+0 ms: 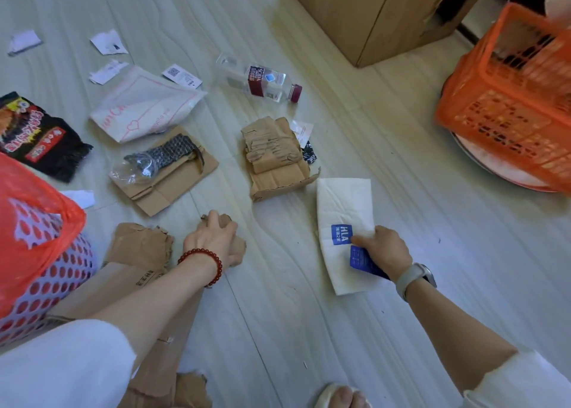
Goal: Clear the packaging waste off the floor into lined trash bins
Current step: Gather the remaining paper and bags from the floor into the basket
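My left hand (214, 241) grips a torn piece of brown cardboard (139, 247) lying on the floor in front of me. My right hand (384, 250) pinches a white bag with a blue HLA label (343, 210) and holds a blue card against it. A white perforated bin with a red liner (34, 222) stands at the left edge. More waste lies beyond: a crumpled cardboard stack (275, 157), a flat cardboard with a plastic wrapper (163, 170), a clear soda bottle (262, 80), a white mailer (145, 105), a black snack bag (34, 132).
An orange plastic crate (513, 99) sits tilted at the right on a round base. A large cardboard box (370, 12) stands at the back. Paper scraps (108, 43) dot the far left floor. My sandalled foot (340, 397) is at the bottom edge.
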A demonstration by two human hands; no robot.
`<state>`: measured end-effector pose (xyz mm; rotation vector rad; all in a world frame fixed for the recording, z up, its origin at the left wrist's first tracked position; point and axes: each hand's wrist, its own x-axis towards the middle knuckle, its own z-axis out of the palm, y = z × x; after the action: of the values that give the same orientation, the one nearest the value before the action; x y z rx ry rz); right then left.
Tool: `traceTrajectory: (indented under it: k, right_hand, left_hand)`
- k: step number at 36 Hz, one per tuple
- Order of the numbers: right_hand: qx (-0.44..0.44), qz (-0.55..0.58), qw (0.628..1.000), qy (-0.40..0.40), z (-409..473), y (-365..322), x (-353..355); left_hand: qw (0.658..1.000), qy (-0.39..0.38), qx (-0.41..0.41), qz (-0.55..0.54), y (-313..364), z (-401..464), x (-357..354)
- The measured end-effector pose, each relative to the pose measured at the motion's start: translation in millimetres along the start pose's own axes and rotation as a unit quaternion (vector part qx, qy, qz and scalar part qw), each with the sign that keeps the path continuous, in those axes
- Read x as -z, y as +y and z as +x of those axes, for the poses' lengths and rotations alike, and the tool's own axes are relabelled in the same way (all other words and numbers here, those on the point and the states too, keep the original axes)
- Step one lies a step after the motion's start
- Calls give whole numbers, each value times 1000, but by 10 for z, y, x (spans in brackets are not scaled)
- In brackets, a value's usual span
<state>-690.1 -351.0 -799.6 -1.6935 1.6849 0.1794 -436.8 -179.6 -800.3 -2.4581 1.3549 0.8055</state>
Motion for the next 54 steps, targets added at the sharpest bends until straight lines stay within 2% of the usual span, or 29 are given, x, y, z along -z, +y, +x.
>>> traceTrajectory:
  k: [5, 9, 13, 16, 18, 20, 22, 25, 27, 29, 31, 33, 35, 37, 39, 41, 43, 47, 49, 51, 54]
  right_hand:
    - [10, 154, 987, 31, -39, 147, 118]
    - [-7, 317, 948, 15, -60, 199, 279]
    - [31, 352, 935, -16, -105, 141, 323]
    - [89, 286, 953, -47, -126, 59, 286]
    - [123, 230, 960, -102, -151, -23, 238]
    - [142, 173, 962, -158, -208, -110, 165]
    - [177, 43, 968, -173, -282, -178, 91]
    - [252, -199, 933, -162, -411, -180, -23]
    - [308, -264, 903, -143, -459, -114, -103]
    - [347, -276, 888, -117, -460, -55, -168]
    - [374, -263, 884, -100, -450, -48, -219]
    - [399, -249, 878, -88, -455, -92, -281]
    - [422, -228, 875, -66, -473, -163, -334]
    - [447, -207, 870, -33, -487, -239, -379]
    - [476, -203, 856, 11, -492, -301, -414]
    - [477, -198, 856, 30, -501, -357, -442]
    - [479, -193, 856, 29, -501, -385, -485]
    - [465, -179, 867, -11, -495, -386, -523]
    - [441, -177, 880, -16, -452, -371, -560]
    - [364, -151, 919, -19, -374, -390, -591]
    - [229, -137, 964, 20, -225, -483, -578]
  left_hand:
    - [1000, -13, -17, 20, 40, 53, -36]
    - [999, 5, -28, 37, -26, 68, -73]
    - [994, 24, -82, 67, -70, 48, -132]
    - [991, 59, -120, 29, -65, 24, -163]
    - [979, 121, -162, -32, -83, 23, -189]
    - [967, 149, -183, -92, -99, 25, -184]
    - [962, 150, -175, -143, -82, 20, -133]
    - [953, 159, -128, -224, -61, 8, -96]
    - [938, 175, -95, -284, -47, 1, -86]
    - [923, 179, -78, -331, -23, -19, -55]
    - [916, 120, -85, -373, 10, -40, -19]
    - [907, 20, -72, -415, 28, -91, 2]
    - [912, -67, -71, -398, 29, -132, -18]
    - [914, -119, -71, -382, 18, -157, -33]
    - [896, -156, -62, -410, 10, -155, 17]
    - [870, -184, -48, -455, -2, -123, 67]
    - [858, -193, -19, -475, -42, -100, 87]
    - [872, -219, 24, -438, -118, -92, 21]
    - [875, -205, 32, -437, -123, -85, -31]
    - [897, -172, 36, -405, -115, -88, -61]
    - [970, -96, 49, -217, -109, -135, -58]
